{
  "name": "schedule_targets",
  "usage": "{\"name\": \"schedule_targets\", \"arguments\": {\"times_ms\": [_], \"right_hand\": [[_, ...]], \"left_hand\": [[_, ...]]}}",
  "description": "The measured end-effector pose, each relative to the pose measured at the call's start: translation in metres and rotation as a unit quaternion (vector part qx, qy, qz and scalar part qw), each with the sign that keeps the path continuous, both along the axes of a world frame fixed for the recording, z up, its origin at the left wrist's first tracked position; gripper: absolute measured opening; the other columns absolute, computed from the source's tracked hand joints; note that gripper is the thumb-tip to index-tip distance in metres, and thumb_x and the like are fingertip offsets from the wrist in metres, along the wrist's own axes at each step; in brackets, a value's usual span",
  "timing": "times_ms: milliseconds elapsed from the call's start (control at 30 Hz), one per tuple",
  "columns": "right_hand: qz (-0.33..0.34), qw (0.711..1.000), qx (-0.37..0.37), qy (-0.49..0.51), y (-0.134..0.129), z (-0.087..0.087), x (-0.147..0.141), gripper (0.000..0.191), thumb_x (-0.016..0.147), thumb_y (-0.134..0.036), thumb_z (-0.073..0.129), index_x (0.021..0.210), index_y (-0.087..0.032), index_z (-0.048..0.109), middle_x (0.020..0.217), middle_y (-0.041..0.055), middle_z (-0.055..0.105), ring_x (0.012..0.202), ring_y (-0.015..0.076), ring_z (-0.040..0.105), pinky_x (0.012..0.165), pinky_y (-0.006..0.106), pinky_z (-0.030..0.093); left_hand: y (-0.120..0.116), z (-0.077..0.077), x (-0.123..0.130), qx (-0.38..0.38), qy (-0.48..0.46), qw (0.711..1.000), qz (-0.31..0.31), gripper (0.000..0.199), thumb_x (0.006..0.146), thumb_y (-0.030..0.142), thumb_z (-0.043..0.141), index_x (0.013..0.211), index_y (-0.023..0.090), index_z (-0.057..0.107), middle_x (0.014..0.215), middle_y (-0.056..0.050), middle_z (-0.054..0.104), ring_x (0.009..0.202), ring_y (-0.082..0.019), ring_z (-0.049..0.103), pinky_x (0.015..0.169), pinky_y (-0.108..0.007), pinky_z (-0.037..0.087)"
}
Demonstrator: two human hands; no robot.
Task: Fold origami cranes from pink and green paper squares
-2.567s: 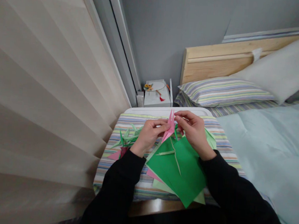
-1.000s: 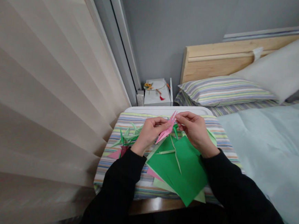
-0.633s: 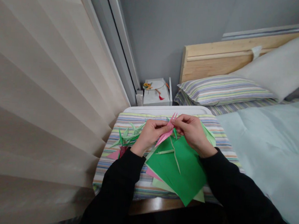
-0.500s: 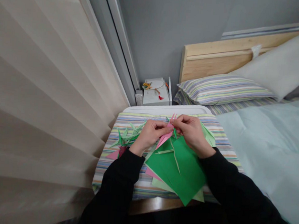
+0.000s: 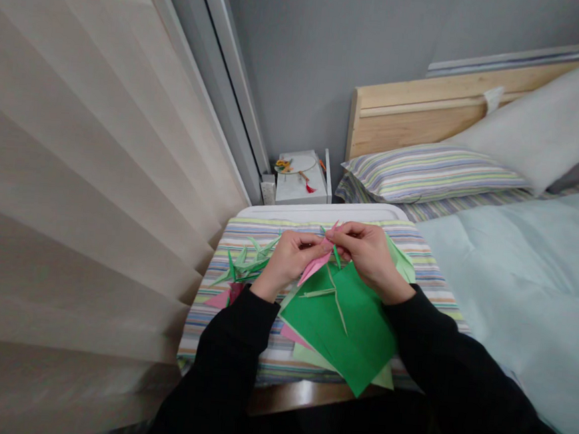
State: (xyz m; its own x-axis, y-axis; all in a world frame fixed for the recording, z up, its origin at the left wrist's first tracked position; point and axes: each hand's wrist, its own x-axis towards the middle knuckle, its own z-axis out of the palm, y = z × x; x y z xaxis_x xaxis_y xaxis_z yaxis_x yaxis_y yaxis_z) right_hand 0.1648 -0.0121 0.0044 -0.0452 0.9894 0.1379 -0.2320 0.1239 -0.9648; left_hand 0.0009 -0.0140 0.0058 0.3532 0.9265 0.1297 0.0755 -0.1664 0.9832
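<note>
The forearms (image 5: 232, 336) slant in from both sides; left hand (image 5: 289, 260) pinches the pink paper (image 5: 314, 266) midway, right hand (image 5: 368, 252) nips its far end.

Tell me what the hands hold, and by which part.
A folded pink paper: the left hand pinches near its middle, the right hand near its pointed far end.

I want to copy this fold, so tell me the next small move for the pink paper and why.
Probably press a crease near the narrow tips of the pink paper: the left hand grips its body, and the right hand pinches beside those tips.
</note>
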Motion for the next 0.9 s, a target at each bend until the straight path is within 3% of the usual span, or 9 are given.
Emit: {"name": "schedule_targets", "arguments": {"times_ms": [167, 233, 400, 533, 900], "right_hand": [[-0.102, 0.992, 0.017, 0.073, 0.011, -0.003, 0.010, 0.030, 0.068, -0.037, 0.084, 0.059, -0.019, 0.062, 0.050, -0.0039, 0.052, 0.043, 0.0071, 0.041, 0.040, 0.023, 0.031], [-0.112, 0.988, 0.020, 0.102, 0.012, -0.002, 0.011, 0.031, 0.068, -0.040, 0.085, 0.064, -0.019, 0.063, 0.057, -0.0030, 0.057, 0.047, 0.0076, 0.047, 0.041, 0.022, 0.034], [0.012, 0.998, 0.003, 0.060, 0.004, 0.002, 0.004, 0.036, 0.070, -0.049, 0.084, 0.076, -0.018, 0.068, 0.053, -0.0039, 0.059, 0.041, 0.0070, 0.046, 0.038, 0.020, 0.034], [0.039, 0.998, 0.014, 0.044, 0.000, 0.004, 0.002, 0.034, 0.071, -0.046, 0.084, 0.079, -0.018, 0.067, 0.052, -0.0049, 0.060, 0.039, 0.0076, 0.048, 0.038, 0.020, 0.036], [0.011, 0.996, 0.039, -0.076, -0.002, 0.001, 0.000, 0.019, 0.078, -0.035, 0.073, 0.074, -0.020, 0.061, 0.046, -0.0071, 0.051, 0.039, 0.0077, 0.045, 0.039, 0.020, 0.032]], "left_hand": [[-0.001, 0.000, 0.001, 0.001, 0.034, 0.999, -0.005, 0.032, 0.077, 0.044, 0.078, 0.068, 0.013, 0.077, 0.061, 0.000, 0.059, 0.058, -0.011, 0.045, 0.057, -0.025, 0.031], [0.000, 0.000, 0.002, -0.009, 0.025, 1.000, -0.002, 0.033, 0.076, 0.046, 0.078, 0.072, 0.013, 0.077, 0.064, -0.001, 0.062, 0.060, -0.012, 0.046, 0.058, -0.025, 0.032], [0.001, 0.001, 0.003, -0.056, -0.053, 0.997, -0.002, 0.037, 0.079, 0.049, 0.074, 0.069, 0.014, 0.071, 0.060, 0.001, 0.057, 0.054, -0.009, 0.043, 0.052, -0.024, 0.030], [0.001, 0.000, 0.002, -0.108, -0.077, 0.991, -0.008, 0.037, 0.080, 0.051, 0.075, 0.075, 0.015, 0.068, 0.056, 0.004, 0.050, 0.044, -0.008, 0.037, 0.044, -0.024, 0.024], [-0.001, 0.002, 0.005, 0.057, -0.002, 0.998, 0.026, 0.028, 0.090, 0.045, 0.068, 0.090, 0.017, 0.064, 0.085, -0.002, 0.062, 0.076, -0.013, 0.055, 0.064, -0.021, 0.041]]}}
